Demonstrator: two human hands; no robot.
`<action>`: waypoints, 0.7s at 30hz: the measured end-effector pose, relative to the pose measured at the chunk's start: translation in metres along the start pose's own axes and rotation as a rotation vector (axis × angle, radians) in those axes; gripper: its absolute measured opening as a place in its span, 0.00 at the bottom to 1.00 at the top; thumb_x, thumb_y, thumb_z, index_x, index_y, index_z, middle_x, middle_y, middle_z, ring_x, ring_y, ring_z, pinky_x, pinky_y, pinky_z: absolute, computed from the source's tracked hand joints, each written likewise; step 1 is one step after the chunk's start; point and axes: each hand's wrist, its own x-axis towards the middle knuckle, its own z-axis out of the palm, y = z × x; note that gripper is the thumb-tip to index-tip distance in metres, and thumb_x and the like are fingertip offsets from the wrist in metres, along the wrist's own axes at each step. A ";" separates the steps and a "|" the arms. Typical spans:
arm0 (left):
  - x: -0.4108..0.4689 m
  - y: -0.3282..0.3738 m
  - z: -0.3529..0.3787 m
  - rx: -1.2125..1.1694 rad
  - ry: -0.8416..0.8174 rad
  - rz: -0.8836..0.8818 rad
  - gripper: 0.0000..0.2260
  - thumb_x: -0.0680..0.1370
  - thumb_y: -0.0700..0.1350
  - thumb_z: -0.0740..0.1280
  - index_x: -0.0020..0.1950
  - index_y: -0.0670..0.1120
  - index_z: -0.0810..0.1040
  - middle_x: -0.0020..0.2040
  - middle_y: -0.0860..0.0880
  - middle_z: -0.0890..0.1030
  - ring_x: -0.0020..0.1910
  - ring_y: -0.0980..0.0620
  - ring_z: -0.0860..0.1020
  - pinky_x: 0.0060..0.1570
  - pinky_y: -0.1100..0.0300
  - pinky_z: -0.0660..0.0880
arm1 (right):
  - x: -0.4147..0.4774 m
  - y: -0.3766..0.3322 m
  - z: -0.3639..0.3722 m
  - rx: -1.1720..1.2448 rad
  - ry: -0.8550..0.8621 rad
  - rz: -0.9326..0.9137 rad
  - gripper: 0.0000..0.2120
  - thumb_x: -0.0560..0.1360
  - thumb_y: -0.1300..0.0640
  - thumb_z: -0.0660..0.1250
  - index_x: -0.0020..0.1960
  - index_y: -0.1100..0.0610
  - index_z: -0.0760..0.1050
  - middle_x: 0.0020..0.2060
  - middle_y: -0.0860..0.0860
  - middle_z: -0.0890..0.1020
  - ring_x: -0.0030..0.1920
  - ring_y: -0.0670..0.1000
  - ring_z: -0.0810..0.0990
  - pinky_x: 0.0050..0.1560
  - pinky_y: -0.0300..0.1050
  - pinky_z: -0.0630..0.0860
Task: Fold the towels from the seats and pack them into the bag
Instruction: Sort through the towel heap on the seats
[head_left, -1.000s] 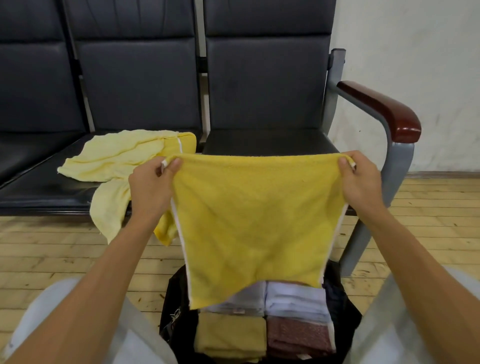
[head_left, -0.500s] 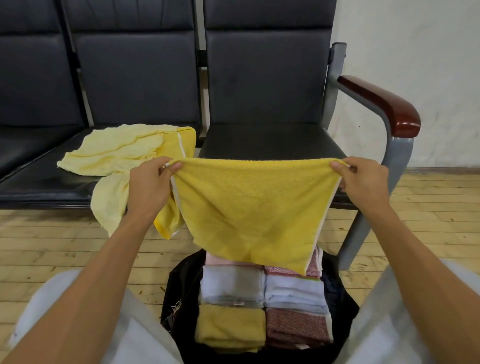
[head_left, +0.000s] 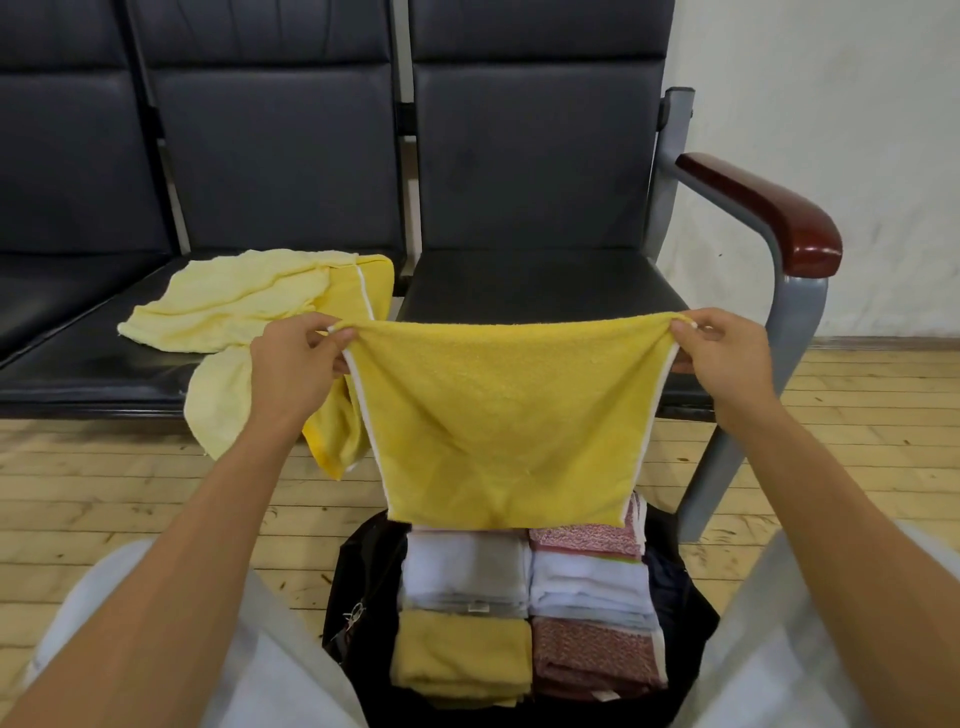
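Fingers (head_left: 324, 340) of left hand (head_left: 293, 366) pinch one top corner of the yellow towel (head_left: 504, 415). Right hand (head_left: 724, 356) pinches the other corner, thumb and fingertips closed on the cloth, other fingers curled. Neither hand holds anything else. Towel hangs dead centre, top edge taut between the hands, lower edge just above the bag mouth. My read: corners are pulled apart to square the cloth before the first fold, and working over the bag makes for a short drop.

Largest to smallest:
- Seats (head_left: 540, 280): 3 in view, dark padded, spanning 9 to 1 o'clock. Right one is bare, so probably usable as a folding surface.
- Bag (head_left: 363, 582): 1, black, open, 6 o'clock between the knees, so packing needs no reach.
- Held towel: 1, centre.
- Loose towels on middle seat, 9–10 o'clock: 2 as far as I can tell. Pale yellow towel (head_left: 234, 301) lies crumpled on a deeper yellow towel (head_left: 358, 280) with white trim. Both drape off the front edge, not yet folded.
- Armrest (head_left: 763, 208): 1, red-brown, 2 o'clock.
- Folded bundles (head_left: 467, 571) in bag: 5 visible in two columns: 2 white, 1 yellow, 2 red-patterned. They sit tight side by side, presumably to save room. Far row is partly hidden by the held towel, so there may be more.
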 end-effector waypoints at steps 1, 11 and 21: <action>0.002 -0.002 0.001 -0.019 -0.011 -0.028 0.06 0.79 0.44 0.68 0.50 0.43 0.81 0.35 0.48 0.81 0.30 0.57 0.80 0.45 0.52 0.80 | 0.000 -0.001 0.000 0.038 -0.016 0.027 0.08 0.80 0.58 0.66 0.56 0.60 0.80 0.43 0.52 0.83 0.44 0.49 0.83 0.45 0.44 0.82; 0.008 -0.007 0.001 0.048 -0.121 -0.150 0.05 0.80 0.46 0.66 0.52 0.45 0.77 0.47 0.42 0.82 0.41 0.43 0.80 0.45 0.49 0.79 | 0.000 -0.004 -0.006 0.151 -0.080 0.061 0.08 0.79 0.58 0.66 0.56 0.58 0.81 0.45 0.51 0.81 0.44 0.48 0.81 0.38 0.37 0.80; 0.004 0.000 0.001 -0.368 -0.049 -0.239 0.09 0.78 0.39 0.68 0.57 0.42 0.82 0.48 0.48 0.83 0.51 0.50 0.81 0.47 0.62 0.78 | -0.001 -0.005 -0.008 0.124 -0.048 0.039 0.11 0.77 0.59 0.69 0.58 0.57 0.81 0.45 0.46 0.81 0.46 0.45 0.80 0.43 0.34 0.78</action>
